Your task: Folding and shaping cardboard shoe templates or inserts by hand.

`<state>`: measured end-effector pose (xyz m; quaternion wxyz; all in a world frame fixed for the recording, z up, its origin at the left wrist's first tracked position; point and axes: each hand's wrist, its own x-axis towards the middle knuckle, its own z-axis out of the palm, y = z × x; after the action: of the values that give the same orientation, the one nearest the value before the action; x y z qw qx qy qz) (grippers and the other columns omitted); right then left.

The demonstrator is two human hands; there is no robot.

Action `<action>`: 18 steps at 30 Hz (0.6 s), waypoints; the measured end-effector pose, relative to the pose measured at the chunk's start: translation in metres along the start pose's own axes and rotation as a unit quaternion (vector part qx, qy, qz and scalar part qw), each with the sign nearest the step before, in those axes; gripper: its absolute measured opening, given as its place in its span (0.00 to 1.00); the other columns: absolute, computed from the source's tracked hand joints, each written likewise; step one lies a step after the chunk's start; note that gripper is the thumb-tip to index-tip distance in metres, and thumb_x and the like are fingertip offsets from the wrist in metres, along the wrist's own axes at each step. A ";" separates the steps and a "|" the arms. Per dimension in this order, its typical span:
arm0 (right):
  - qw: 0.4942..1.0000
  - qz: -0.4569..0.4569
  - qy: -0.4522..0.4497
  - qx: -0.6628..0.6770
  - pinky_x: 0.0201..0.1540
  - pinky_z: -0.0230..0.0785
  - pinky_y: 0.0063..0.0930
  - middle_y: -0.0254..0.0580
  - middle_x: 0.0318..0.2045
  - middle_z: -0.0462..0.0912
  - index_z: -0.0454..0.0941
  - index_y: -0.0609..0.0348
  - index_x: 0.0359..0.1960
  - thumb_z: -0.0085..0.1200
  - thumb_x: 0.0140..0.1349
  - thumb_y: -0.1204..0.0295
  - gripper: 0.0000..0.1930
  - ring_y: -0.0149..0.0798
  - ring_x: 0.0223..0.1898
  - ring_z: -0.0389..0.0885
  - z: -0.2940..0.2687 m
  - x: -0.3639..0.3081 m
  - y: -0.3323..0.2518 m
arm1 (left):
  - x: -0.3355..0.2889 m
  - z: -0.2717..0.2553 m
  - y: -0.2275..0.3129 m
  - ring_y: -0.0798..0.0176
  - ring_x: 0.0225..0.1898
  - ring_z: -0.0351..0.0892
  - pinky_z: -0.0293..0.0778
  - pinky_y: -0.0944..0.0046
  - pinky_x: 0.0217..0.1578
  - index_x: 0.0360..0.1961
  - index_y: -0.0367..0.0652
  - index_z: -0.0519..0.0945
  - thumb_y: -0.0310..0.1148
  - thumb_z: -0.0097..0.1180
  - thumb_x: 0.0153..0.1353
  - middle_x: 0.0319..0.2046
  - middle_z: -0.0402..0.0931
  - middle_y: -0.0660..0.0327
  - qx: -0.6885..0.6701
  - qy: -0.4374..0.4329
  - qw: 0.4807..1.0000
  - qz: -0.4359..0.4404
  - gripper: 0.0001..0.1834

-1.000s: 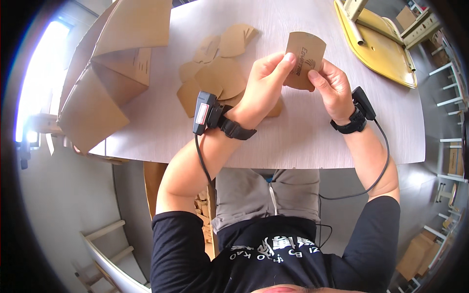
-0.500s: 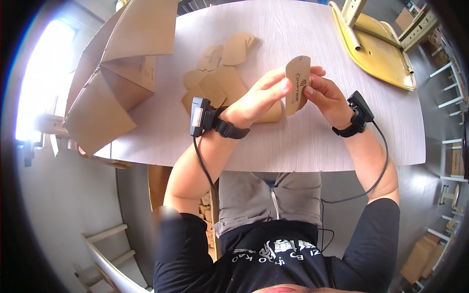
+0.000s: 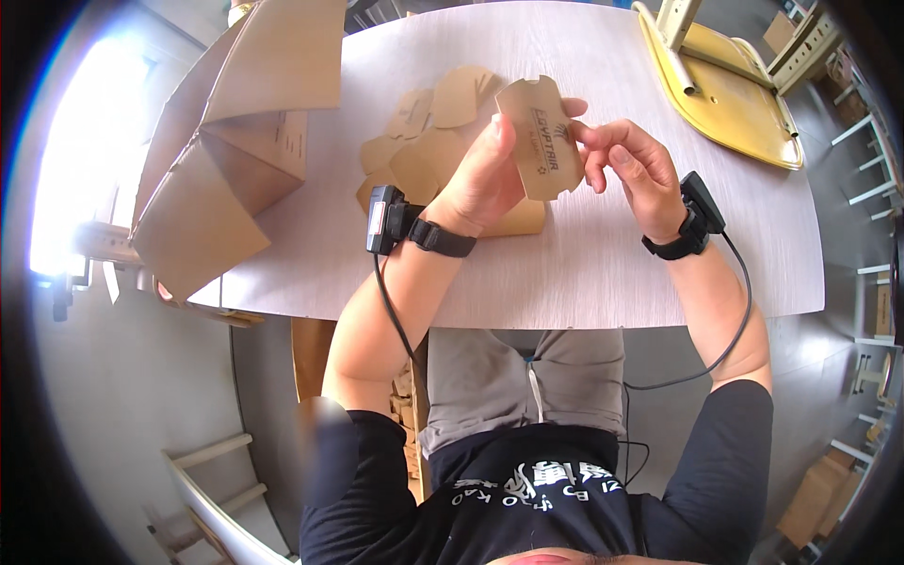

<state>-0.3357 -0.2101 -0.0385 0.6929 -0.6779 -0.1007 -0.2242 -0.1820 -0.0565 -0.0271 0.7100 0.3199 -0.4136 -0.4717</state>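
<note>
Over the middle of the counter (image 3: 612,273): one printed cardboard piece (image 3: 535,141), clamped in the fingers of the left hand (image 3: 488,177). Right hand (image 3: 644,179): at its right edge, fingers apart, contact unclear. Left: loose cutouts (image 3: 414,160), carton (image 3: 278,61).

Dark-printed brown card (image 3: 539,138); pale grained table (image 3: 584,273)

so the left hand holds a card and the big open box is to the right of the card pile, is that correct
Not quite: the head view shows the big open box to the left of the card pile, not the right. The left hand does hold a card.
</note>
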 end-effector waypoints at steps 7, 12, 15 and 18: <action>0.994 -0.056 0.080 -0.044 0.56 0.70 0.32 0.34 0.42 0.79 0.74 0.61 0.56 0.50 0.77 0.60 0.17 0.30 0.43 0.75 -0.004 -0.002 0.004 | -0.003 -0.004 -0.003 0.57 0.49 0.84 0.81 0.57 0.50 0.61 0.40 0.73 0.59 0.60 0.66 0.46 0.83 0.54 0.068 0.016 0.998 0.005 0.36; 0.960 -0.167 0.119 -0.192 0.59 0.70 0.36 0.48 0.57 0.75 0.73 0.58 0.59 0.56 0.71 0.57 0.22 0.41 0.56 0.76 -0.002 0.004 0.005 | -0.003 0.014 0.000 0.72 0.40 0.82 0.79 0.68 0.40 0.53 0.39 0.77 0.45 0.66 0.66 0.40 0.85 0.59 0.175 0.090 0.980 -0.011 0.23; 0.926 -0.196 0.083 -0.312 0.57 0.73 0.38 0.51 0.61 0.74 0.75 0.57 0.57 0.56 0.71 0.57 0.21 0.45 0.59 0.76 -0.002 0.005 -0.004 | -0.003 0.016 0.000 0.69 0.41 0.83 0.79 0.66 0.43 0.50 0.36 0.78 0.44 0.74 0.58 0.38 0.83 0.61 0.325 0.123 0.937 0.028 0.28; 0.914 -0.180 0.062 -0.359 0.57 0.73 0.39 0.53 0.61 0.76 0.76 0.58 0.54 0.57 0.70 0.60 0.18 0.47 0.60 0.76 0.000 0.006 -0.008 | -0.002 0.021 0.001 0.61 0.40 0.85 0.80 0.63 0.43 0.48 0.38 0.78 0.44 0.78 0.51 0.37 0.83 0.56 0.471 0.150 0.868 0.044 0.31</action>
<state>-0.3341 -0.2112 -0.0290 0.3557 -0.8362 -0.0907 -0.4074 -0.2004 -0.0557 -0.0175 0.5485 0.6646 -0.4890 -0.1353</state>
